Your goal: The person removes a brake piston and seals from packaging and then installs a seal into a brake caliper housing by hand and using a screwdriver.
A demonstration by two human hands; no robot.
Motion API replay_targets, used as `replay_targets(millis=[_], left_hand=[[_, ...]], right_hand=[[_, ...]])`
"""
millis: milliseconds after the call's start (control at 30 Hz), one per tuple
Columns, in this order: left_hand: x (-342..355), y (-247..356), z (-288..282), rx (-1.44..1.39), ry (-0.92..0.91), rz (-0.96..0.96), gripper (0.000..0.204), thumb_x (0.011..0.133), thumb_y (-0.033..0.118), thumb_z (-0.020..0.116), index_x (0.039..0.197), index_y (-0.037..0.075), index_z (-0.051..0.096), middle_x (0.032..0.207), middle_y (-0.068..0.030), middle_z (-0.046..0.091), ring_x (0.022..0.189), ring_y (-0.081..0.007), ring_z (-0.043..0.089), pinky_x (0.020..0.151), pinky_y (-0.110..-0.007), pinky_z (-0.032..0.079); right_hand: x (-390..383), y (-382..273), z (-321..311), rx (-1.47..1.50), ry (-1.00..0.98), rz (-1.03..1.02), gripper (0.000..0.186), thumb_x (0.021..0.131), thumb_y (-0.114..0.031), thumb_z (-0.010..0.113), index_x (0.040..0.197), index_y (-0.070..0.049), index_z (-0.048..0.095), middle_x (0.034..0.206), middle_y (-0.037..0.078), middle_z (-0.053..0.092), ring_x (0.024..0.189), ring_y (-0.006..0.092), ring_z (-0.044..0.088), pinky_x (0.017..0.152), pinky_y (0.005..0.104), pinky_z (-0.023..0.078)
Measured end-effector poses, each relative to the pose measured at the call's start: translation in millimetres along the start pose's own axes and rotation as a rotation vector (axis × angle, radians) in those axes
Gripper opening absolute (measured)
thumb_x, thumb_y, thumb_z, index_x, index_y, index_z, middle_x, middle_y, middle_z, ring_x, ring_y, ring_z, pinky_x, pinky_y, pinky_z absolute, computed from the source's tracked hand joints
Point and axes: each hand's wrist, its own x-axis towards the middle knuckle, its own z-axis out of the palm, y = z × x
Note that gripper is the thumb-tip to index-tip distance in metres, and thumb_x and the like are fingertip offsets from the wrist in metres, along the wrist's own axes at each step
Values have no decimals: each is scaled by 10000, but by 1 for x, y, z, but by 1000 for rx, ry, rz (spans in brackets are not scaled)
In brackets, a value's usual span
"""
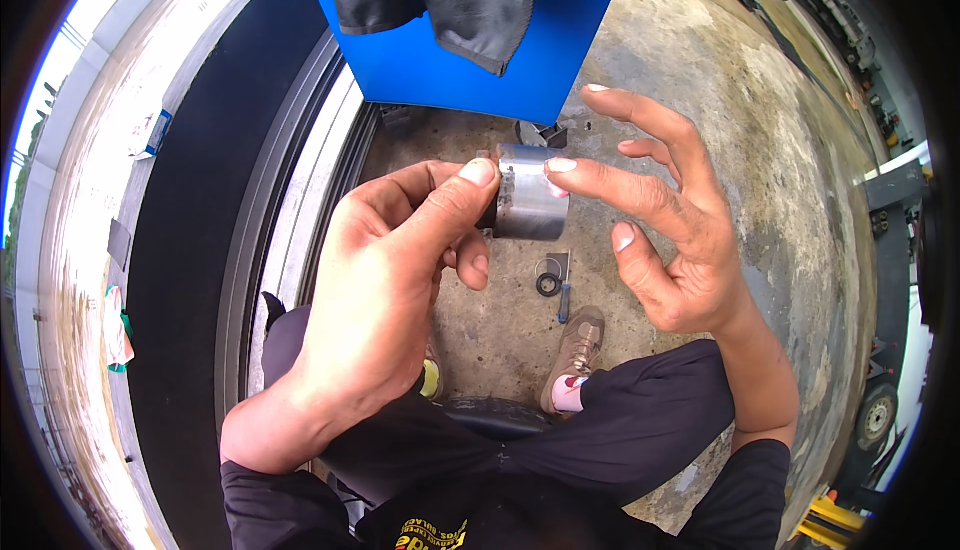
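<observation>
My left hand (375, 260) pinches a short, shiny metal cylinder (535, 205) by its left end, thumb on top, and holds it up in front of me. Dark marks run along that end. My right hand (685, 220) has its fingers spread. Its index fingertip touches or nearly touches the cylinder's right side, where a small pink smear (556, 188) shows. On the floor below lie a black ring (548, 284) and a tool with a blue handle (564, 305). The cylinder's far side is hidden.
Ahead stands a blue panel (475, 85) with dark grey cloth (480, 0) draped over it. A long dark panel with metal rails (310, 170) runs along my left. My shoe (578, 350) rests on the stained concrete floor. A wheel (877, 415) shows far right.
</observation>
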Motion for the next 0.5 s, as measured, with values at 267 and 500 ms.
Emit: replay_targets(millis=[267, 500], left_hand=[[0, -2, -9, -64, -12, -38, 252, 1021, 230, 697, 1011, -22, 688, 855, -9, 643, 680, -57, 537, 631, -202, 422], [0, 0, -11, -101, -14, -44, 245, 1025, 220, 691, 1016, -25, 688, 867, -9, 652, 678, -48, 536, 620, -198, 423]], right_hand=[[0, -1, 3, -253, 49, -172, 699, 602, 36, 604, 1215, -246, 786, 1462, 188, 554, 1344, 380, 511, 1096, 493, 456], [-3, 8, 9, -429, 95, -349, 599, 664, 3, 692, 1144, -336, 811, 1445, 135, 572, 1351, 359, 497, 1123, 477, 452]])
